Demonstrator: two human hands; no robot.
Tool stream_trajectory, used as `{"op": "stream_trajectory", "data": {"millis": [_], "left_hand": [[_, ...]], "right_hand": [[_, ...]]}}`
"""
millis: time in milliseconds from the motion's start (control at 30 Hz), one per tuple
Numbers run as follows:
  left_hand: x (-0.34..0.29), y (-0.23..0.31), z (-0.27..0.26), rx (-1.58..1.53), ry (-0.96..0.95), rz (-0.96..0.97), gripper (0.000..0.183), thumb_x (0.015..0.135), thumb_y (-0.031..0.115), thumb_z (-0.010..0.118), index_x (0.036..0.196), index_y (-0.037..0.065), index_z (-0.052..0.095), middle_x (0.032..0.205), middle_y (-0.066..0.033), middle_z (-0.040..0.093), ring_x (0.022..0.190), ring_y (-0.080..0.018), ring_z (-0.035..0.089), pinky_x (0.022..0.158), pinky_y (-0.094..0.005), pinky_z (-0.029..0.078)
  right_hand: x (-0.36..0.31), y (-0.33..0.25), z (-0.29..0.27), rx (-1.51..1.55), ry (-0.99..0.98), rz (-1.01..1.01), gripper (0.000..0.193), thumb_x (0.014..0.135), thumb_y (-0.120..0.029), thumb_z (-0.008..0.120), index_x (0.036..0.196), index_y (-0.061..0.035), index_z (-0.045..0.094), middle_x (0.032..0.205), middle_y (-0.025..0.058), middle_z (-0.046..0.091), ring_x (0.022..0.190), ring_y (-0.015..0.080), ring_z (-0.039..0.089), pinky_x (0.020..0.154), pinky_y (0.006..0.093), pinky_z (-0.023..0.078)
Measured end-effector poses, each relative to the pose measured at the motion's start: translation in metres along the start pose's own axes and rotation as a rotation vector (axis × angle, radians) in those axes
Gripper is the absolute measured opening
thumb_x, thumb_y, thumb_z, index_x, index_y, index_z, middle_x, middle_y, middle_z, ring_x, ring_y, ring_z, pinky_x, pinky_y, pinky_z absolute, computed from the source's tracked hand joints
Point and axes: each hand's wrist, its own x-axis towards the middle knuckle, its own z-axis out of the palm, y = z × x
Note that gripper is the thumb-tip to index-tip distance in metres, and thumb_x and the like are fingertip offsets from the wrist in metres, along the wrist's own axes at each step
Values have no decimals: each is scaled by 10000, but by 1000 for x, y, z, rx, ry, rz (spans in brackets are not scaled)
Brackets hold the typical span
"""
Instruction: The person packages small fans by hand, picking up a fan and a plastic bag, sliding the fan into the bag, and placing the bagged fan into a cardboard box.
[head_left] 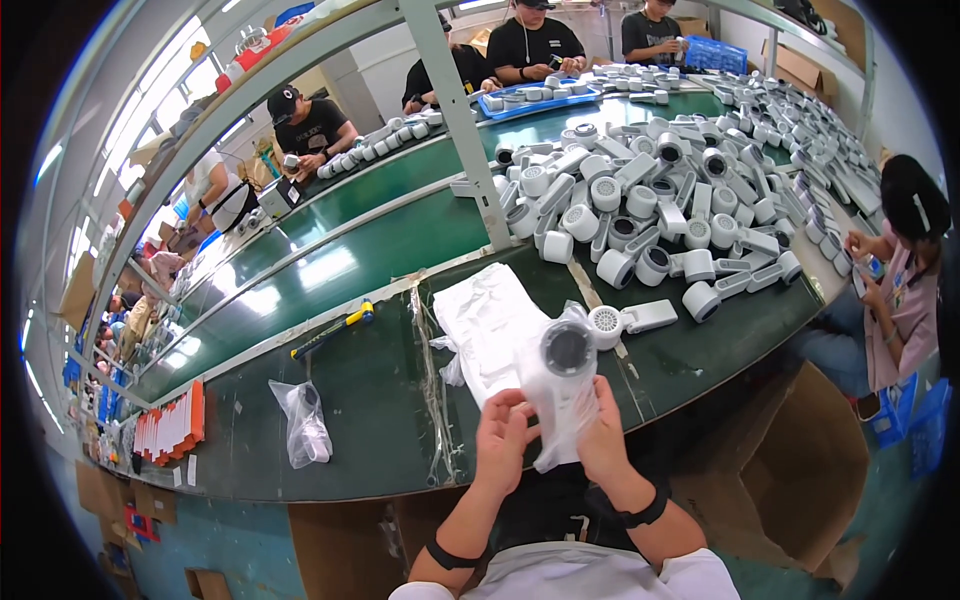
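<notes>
A white handheld fan with a dark round face [568, 350] sits inside a clear plastic bag [560, 425], held up over the table's front edge. My right hand [603, 440] is closed on the bag's right side, around the fan's lower part. The curled fingers of my left hand [505, 432] pinch the bag's left edge. Just beyond lies a stack of white plastic bags [482, 315], partly hidden by the bagged fan. One loose white fan [635, 318] rests to the right of it.
A large heap of white fans [650, 195] covers the table's right side. Left are a bagged item [303, 425], a yellow-and-blue-handled hammer [335, 328] and orange-and-white boxes [172, 428]. A metal post [460, 120] rises ahead. Below right stands an open carton [790, 470]. Co-workers sit around.
</notes>
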Motion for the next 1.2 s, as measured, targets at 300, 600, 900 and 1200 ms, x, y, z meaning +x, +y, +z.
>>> {"op": "stream_trajectory", "data": {"millis": [300, 600, 900, 1200], "left_hand": [[-18, 8, 5, -315, -177, -310, 426, 1056, 202, 449, 1466, 164, 339, 1348, -63, 527, 1162, -217, 590, 873, -392, 553], [-6, 33, -50, -375, 247, -37, 274, 1032, 171, 490, 1280, 55, 492, 1081, -90, 648, 828, -186, 657, 577, -344, 545], [-22, 70, -217, 1224, 922, 435, 344, 943, 150, 590, 1236, -19, 532, 1144, -246, 615, 1046, -417, 595, 901, -433, 475], [1, 70, -251, 1573, 1023, 313, 348, 913, 153, 626, 1216, 16, 524, 1139, -211, 595, 1072, -418, 552, 913, -480, 446]], "right_hand": [[7, -8, 8, -1110, 77, -796, 249, 779, -34, 679, 1024, 5, 649, 997, 153, 633, 868, 335, 590, 732, 412, 477], [-9, 13, 0, -924, -309, -747, 56, 830, -24, 715, 883, -10, 700, 738, 126, 644, 630, 282, 619, 569, 332, 485], [-1, 36, -27, -895, -395, -375, 105, 864, -73, 715, 937, 1, 710, 700, 98, 623, 577, 148, 562, 550, 280, 446], [-2, 35, -26, -951, -368, -421, 81, 848, -104, 725, 897, -41, 715, 710, 93, 646, 590, 219, 620, 555, 311, 483]]}}
